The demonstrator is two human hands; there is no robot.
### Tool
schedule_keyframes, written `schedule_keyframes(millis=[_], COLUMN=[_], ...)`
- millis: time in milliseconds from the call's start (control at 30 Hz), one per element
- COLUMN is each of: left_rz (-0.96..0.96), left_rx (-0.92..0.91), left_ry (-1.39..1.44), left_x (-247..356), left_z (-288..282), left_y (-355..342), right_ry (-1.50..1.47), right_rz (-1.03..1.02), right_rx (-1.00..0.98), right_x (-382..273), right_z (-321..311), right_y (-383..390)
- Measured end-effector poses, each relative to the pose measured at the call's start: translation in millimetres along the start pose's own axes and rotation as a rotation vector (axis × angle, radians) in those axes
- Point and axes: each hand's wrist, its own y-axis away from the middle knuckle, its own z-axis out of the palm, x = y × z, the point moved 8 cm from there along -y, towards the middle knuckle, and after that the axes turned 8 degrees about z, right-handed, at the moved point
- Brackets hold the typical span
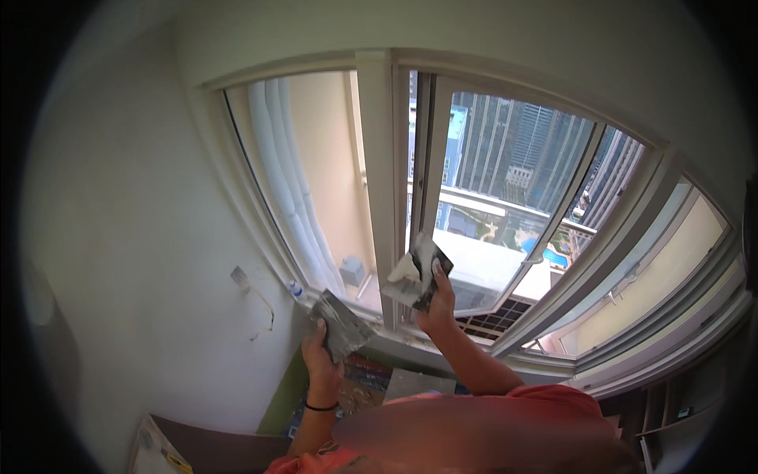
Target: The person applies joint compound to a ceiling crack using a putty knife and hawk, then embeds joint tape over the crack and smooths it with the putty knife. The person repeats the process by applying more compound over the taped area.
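Far left, wall: pale wall (142,197), with a thin cable (272,313) hanging loosely near the corner
Beyond the left pane: light curtain (284,158), hung in folds
Corner of the sill: small white-and-blue bottle (296,290), just beside the left blade
Left hand (317,359): clamped on the near edge of the left blade, dark band (321,408) at the wrist
Left blade (351,328): wide, grey, streaked, held tilted below the window
Middle: pale post (381,158) between panes
Right blade (405,278): raised before the post and glass, smeared white beside a dark patch
Right hand (442,300): clamped on its right edge
Outside, right: towers (513,134) and a blue pool (553,257), far below
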Motion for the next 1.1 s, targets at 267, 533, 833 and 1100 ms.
schedule_keyframes(millis=[267,533,833,1100], left_rz=[0.363,0.504,0.544,0.605], left_rx=[-0.018,0.163,0.45,0.427], left_ry=[-0.222,-0.41,-0.311,-0.492], left_x=[90.6,99.3,77.8,84.4], left_z=[45.0,40.0,28.5,67.7], left_y=[36.8,67.8,86.2,123.7], right_ry=[0.226,0.487,0.419,0.224], right_rz=[-0.101,-0.2,0.155,0.306], right_rx=[-0.121,-0.374,-0.304,-0.402], right_x=[18.9,38.6,42.2,40.8], right_z=[54.5,106.2,116.0,102.7], right_y=[-23.6,-0.2,0.8,-6.3])
